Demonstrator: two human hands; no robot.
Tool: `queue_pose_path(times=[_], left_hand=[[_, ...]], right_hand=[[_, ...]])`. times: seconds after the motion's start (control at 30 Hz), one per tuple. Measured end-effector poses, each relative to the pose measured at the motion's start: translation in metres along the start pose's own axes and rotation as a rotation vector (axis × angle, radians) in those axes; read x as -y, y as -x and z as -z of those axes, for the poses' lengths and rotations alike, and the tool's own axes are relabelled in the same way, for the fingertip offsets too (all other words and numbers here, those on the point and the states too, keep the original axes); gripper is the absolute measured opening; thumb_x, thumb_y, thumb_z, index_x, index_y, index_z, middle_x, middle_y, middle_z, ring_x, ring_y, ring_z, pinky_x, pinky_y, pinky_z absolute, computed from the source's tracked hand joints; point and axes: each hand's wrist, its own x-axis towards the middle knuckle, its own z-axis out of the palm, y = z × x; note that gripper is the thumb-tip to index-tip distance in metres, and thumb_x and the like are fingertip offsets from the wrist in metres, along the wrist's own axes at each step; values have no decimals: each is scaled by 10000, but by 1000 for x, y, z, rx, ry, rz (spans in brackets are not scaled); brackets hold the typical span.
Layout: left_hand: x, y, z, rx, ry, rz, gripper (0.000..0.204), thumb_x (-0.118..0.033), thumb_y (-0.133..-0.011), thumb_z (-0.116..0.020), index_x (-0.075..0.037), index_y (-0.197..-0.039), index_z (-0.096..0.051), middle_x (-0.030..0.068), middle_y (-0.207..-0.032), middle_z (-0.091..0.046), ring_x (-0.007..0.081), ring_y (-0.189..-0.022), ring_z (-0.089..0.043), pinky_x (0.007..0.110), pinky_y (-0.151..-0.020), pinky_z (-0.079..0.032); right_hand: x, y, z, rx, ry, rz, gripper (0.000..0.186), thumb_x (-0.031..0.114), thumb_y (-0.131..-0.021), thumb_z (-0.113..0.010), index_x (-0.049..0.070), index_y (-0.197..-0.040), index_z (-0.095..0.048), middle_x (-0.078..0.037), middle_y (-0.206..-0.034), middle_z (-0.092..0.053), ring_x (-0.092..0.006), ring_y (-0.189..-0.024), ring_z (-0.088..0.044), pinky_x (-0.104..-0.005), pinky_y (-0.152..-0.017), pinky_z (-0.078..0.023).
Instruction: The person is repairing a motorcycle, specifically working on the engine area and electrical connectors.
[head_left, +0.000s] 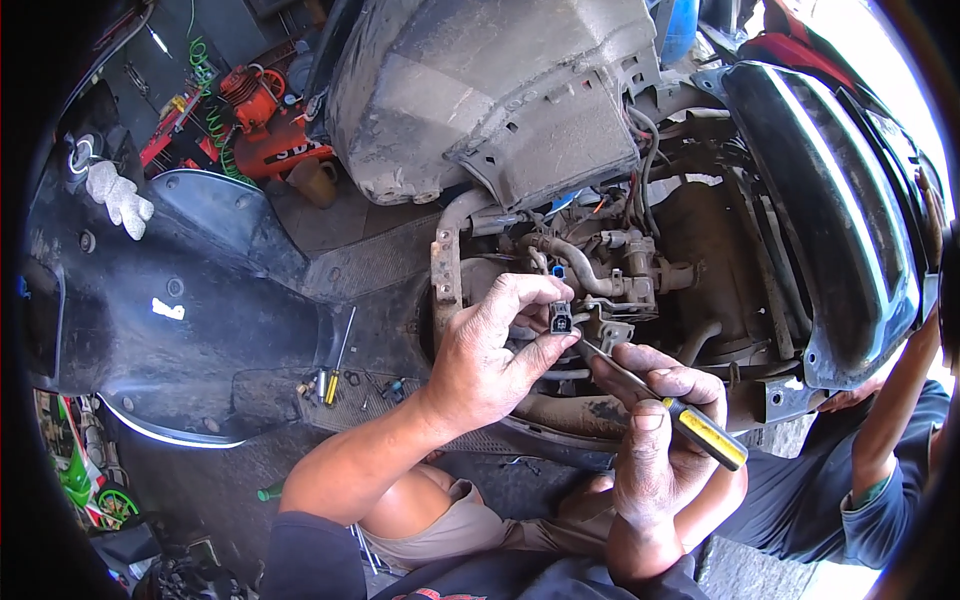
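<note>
Between the thumb and fingers of my left hand point(495, 350) is a small black electrical connector point(561, 318), its socket end facing me. My right hand point(665, 430) grips a screwdriver point(704, 434) with a yellow and black handle. The screwdriver's thin metal shaft points up and left, and its tip is close to the connector's lower edge; whether they touch I cannot tell. Both hands are over the opened frame of a scooter, just in front of its engine parts and hoses point(575, 262).
A dusty underseat bin point(500, 90) is tilted up behind the frame. On the footboard lie another screwdriver point(332, 385) and several small parts. Black body panels point(180, 300) stand at left, near a red air compressor point(275, 140). At right, another person's arm point(895, 410) reaches toward the scooter's dark tail panel point(830, 210).
</note>
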Motion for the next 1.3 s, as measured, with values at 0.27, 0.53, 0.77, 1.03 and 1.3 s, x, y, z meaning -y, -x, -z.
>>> queue_pose_path(times=[0.27, 0.53, 0.77, 1.03, 1.3], left_hand=[[3, 1, 2, 23, -2, -1, 378, -4, -877, -751, 6, -1200, -555, 170, -1241, -631, 211, -1158, -629, 336, -950, -549], [5, 0, 4, 38, -9, -67, 381, -12, -880, -742, 12, -1211, -555, 201, -1247, -623, 247, -1176, -626, 370, -976, -550], [6, 1, 5, 38, -49, -80, 398, -5, -859, -748, 26, -1224, -593, 200, -1256, -631, 257, -1175, -635, 357, -973, -542], [5, 1, 4, 24, -64, -93, 409, -58, -863, -756, 36, -1236, -619, 201, -1249, -654, 257, -1155, -654, 345, -937, -547], [1, 0, 7, 20, -174, -125, 366, -126, -883, -757, 34, -1197, -661, 207, -1201, -687, 265, -1092, -683, 343, -914, -549]], right_hand=[[-9, -3, -3, -22, 75, 33, 215, -81, -913, -651, -18, -1080, -530, -281, -1176, -644, -310, -1116, -666, -416, -983, -538], [-8, -6, -6, -36, 145, 24, 171, -100, -894, -658, -16, -1018, -576, -276, -1140, -675, -291, -1065, -694, -383, -960, -537], [-5, -9, -4, 22, 209, -3, 155, -82, -928, -620, -11, -1007, -507, -276, -1134, -654, -302, -1107, -668, -463, -1001, -547], [-8, -9, -2, -27, 195, -13, 157, -73, -897, -669, -5, -1009, -583, -246, -1123, -687, -242, -1033, -690, -345, -922, -532], [-8, -12, -2, -2, 202, -25, 140, -67, -909, -659, -5, -1002, -575, -225, -1115, -684, -218, -982, -694, -303, -841, -553]])
